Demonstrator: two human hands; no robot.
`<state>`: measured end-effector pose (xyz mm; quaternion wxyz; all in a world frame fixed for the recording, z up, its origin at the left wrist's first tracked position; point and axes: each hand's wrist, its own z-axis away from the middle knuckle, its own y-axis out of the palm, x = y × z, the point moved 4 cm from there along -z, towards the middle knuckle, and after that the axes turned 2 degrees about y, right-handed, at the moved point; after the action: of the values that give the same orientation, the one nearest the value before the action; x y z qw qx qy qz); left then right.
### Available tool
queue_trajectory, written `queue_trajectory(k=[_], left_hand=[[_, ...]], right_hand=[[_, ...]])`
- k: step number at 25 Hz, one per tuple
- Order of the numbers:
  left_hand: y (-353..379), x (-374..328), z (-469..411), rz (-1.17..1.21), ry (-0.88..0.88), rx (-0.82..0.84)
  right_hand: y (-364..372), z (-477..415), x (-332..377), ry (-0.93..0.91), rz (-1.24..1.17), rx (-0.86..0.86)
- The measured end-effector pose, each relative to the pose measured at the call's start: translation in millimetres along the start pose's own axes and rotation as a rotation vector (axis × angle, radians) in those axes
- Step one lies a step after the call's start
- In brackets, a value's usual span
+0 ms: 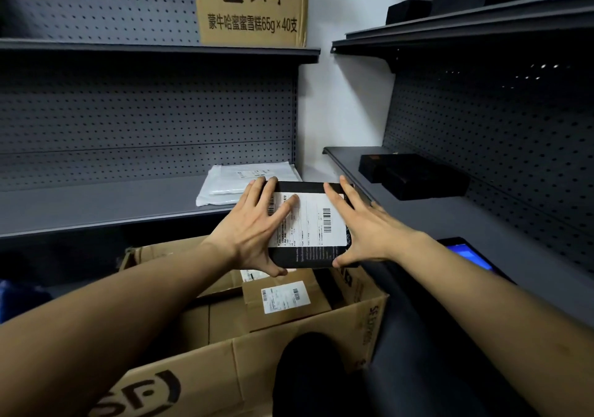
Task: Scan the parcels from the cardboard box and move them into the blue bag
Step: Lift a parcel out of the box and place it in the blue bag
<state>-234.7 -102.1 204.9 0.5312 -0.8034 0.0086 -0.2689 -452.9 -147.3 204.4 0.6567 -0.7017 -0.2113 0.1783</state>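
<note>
Head view: one black parcel (pixel 316 224), white label with two barcodes, gripped by left hand (pixel 254 233) and right hand (pixel 369 230), fingers spread, thumbs hooking its near edge; one brown parcel (pixel 289 315) in cardboard box (pixel 257 362).

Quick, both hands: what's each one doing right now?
Left hand: grips the flat black parcel box with white shipping label, left side.
Right hand: grips the same box's right side.
</note>
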Motion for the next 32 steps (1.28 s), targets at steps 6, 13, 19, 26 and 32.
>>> queue_trajectory(k=[6,13,19,26,32], left_hand=[[-3,22,19,0.003,-0.038,-0.012],[-7,62,55,-0.029,-0.076,0.012],[-11,111,107,-0.088,-0.183,0.096],[-28,174,186,-0.168,-0.31,0.14],[-50,235,270,-0.228,-0.456,0.188]], right_hand=[[-3,-13,23,-0.057,-0.019,-0.028],[-4,-36,68,-0.174,-0.004,-0.082],[-2,-68,134,-0.299,-0.076,-0.09],[-11,-107,232,-0.452,-0.14,-0.085],[-24,-141,343,-0.603,-0.235,-0.06]])
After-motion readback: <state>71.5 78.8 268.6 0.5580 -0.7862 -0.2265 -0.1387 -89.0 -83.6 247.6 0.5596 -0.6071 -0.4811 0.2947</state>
